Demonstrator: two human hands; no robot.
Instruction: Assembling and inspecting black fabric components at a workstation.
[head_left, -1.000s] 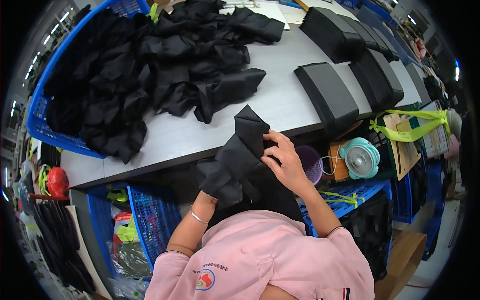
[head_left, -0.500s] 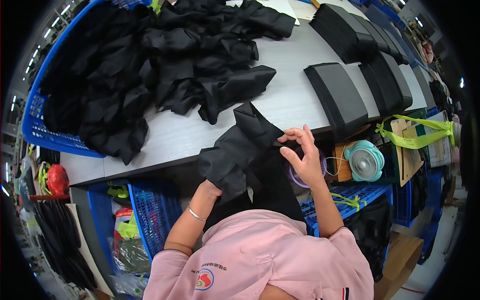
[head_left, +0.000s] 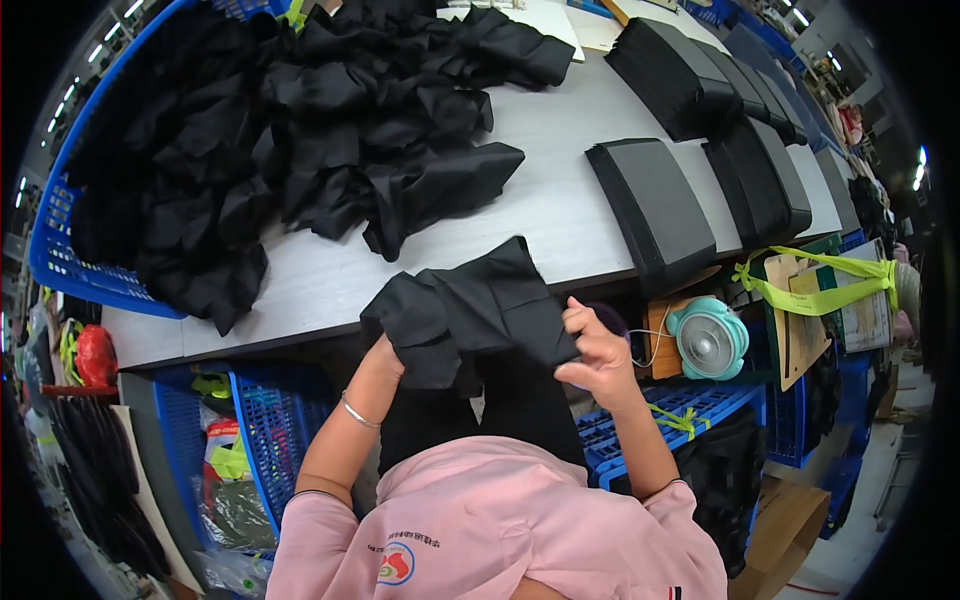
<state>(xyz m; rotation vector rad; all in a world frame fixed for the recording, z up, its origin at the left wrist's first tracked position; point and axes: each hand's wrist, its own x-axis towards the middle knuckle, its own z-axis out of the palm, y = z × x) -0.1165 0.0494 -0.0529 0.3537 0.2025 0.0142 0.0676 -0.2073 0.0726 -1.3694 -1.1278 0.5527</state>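
Note:
A creased black fabric piece [head_left: 490, 310] is held up in front of my lap, just off the table's near edge. My left hand [head_left: 388, 362] goes in under its left end; the cloth covers the fingers and drapes over them. At the right end, my right hand [head_left: 598, 355] has bent fingers and a thumb at the cloth's edge, the corner lying between them. Beyond lies a large heap of crumpled black fabric pieces [head_left: 340, 130], spilling from a blue basket [head_left: 105, 285] onto the pale table [head_left: 540, 205].
Stacks of flat black panels [head_left: 660, 200] stand on the table at the right. Below them are a teal fan [head_left: 708, 338] and a blue crate [head_left: 605, 440] with black material. Another blue basket [head_left: 265, 440] holding bagged items sits under the table at the left.
The black fabric piece is spread wider and flatter between my hands. My right hand has moved lower, its fingers more bent. The whole view has shifted slightly.

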